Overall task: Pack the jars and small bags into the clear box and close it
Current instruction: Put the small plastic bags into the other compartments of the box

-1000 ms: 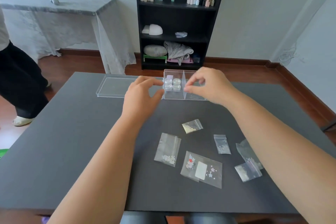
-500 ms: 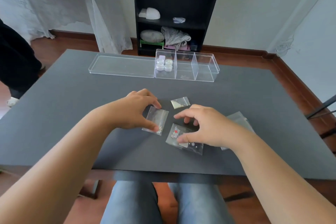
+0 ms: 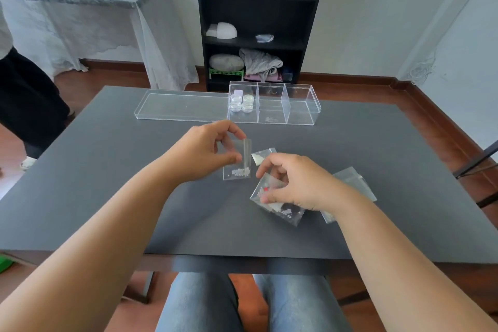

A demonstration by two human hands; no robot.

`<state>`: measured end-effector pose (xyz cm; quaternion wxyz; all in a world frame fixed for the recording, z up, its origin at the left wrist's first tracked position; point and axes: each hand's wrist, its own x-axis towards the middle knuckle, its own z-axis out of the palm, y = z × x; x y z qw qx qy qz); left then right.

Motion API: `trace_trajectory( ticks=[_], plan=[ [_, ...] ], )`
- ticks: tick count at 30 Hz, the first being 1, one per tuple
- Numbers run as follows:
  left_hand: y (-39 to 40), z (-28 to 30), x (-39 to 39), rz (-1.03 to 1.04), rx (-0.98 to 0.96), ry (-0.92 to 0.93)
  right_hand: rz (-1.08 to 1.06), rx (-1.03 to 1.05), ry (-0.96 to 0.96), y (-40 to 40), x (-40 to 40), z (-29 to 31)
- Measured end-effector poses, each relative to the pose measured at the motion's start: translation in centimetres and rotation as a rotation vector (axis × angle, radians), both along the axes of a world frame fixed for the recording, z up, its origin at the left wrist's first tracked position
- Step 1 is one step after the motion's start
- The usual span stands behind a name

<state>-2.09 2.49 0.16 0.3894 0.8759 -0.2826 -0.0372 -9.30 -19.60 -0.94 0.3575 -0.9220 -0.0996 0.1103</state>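
Observation:
My left hand pinches a small clear bag of white beads and holds it upright above the dark table. My right hand grips a larger clear bag with a red speck and white bits, lifted slightly at one edge. Another small bag lies flat between the hands, and more bags show partly behind my right wrist. The clear box stands open at the table's far side. Several small jars fill its left compartment; the middle and right compartments hold nothing.
The box's clear lid lies flat to the left of the box. A black shelf unit with bottles stands behind the table. A person in dark clothes stands at the far left. A dark chair frame pokes in at right.
Both hands came back from the box to the bags. My left hand has lifted the bead bag upright off the table, and my right hand has closed on the larger bag.

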Motion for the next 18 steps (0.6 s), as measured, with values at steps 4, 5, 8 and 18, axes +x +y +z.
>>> trace_trajectory(
  ticks=[4, 5, 8, 18],
  plan=[
    [-2.0, 3.2, 2.1, 0.006, -0.028, -0.093, -0.134, 0.211, -0.148, -2.2, 1.0, 0.0],
    [-2.7, 4.0, 2.6, -0.002, -0.034, -0.106, -0.180, 0.297, -0.171, -2.9, 1.2, -0.1],
    [-5.2, 5.8, 4.3, 0.017, -0.059, -0.176, -0.341, 0.570, -0.235, -4.7, 1.8, -0.4],
    [-10.9, 3.5, 9.6, 0.219, 0.210, -0.431, -0.735, 0.819, -0.655, -6.9, 1.9, -2.7]
  ],
)
